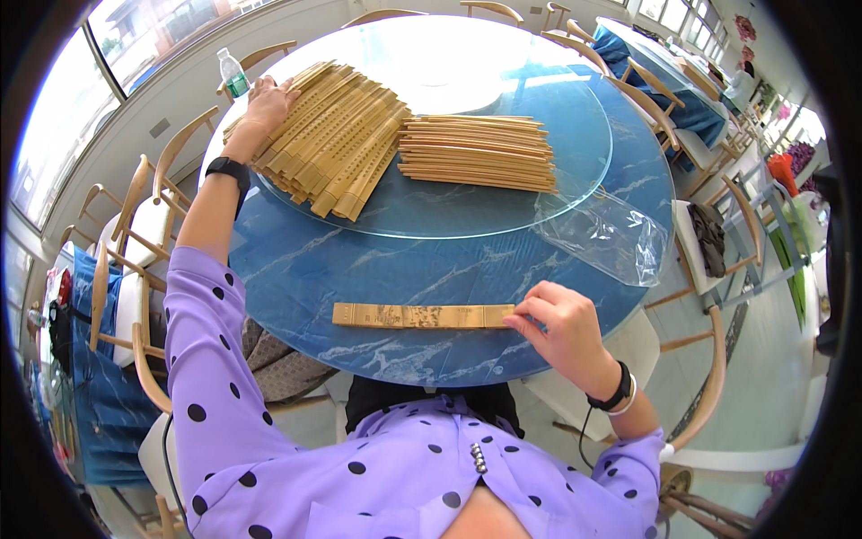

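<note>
In front of me on the blue marble-patterned table lies a long, flat gold-brown chopstick sleeve with dark print. My right hand pinches its right end between thumb and fingers. Further off to the left, my left hand reaches to the left edge of a fanned pile of similar gold sleeves. Its fingers look apart and rest on the pile, the tips partly hard to make out. Beside that pile, on the glass turntable, lies a stack of thin wooden chopsticks.
A crumpled clear plastic bag lies at the table's right edge. Behind my left hand stands a clear water bottle with a green label. Wooden chairs ring the table, one on the right holding dark cloth.
</note>
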A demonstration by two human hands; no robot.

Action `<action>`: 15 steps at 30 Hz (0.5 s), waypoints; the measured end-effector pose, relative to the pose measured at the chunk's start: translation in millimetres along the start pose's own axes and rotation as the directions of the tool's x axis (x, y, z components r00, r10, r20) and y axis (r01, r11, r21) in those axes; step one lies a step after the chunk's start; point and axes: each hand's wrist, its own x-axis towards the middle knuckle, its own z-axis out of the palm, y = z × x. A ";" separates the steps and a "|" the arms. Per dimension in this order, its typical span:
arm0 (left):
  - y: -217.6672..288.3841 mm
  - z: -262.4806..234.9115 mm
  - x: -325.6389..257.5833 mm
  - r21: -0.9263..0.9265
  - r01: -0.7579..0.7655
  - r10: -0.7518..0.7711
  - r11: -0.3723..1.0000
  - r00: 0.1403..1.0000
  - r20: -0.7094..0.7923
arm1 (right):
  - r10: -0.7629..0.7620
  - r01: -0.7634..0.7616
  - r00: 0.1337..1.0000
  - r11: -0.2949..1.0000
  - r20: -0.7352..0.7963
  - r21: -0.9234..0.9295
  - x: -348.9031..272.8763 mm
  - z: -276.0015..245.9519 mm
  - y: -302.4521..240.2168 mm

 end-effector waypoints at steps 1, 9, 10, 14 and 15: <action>-6.4 -8.6 -4.7 -0.017 -0.006 0.005 1.000 0.999 -0.049 | 0.001 -0.001 1.000 1.000 0.002 -0.001 10.3 -1.9 5.4; 59.7 -99.9 -147.3 -0.412 -0.230 0.119 0.881 0.953 -0.279 | -0.104 0.107 0.994 0.969 0.025 -0.223 107.5 22.1 81.8; 76.5 -114.0 -177.1 -0.482 -0.255 0.146 0.838 0.957 -0.252 | -0.106 0.118 0.992 0.966 0.063 -0.229 118.4 28.6 91.3; 129.0 -135.9 -279.9 -0.678 -0.206 0.278 0.706 0.961 -0.003 | -0.134 0.156 0.987 0.919 0.085 -0.361 151.0 61.7 120.0; 135.9 -137.6 -298.0 -0.706 -0.187 0.292 0.683 0.956 0.029 | -0.131 0.156 0.987 0.912 0.091 -0.380 157.4 67.6 123.7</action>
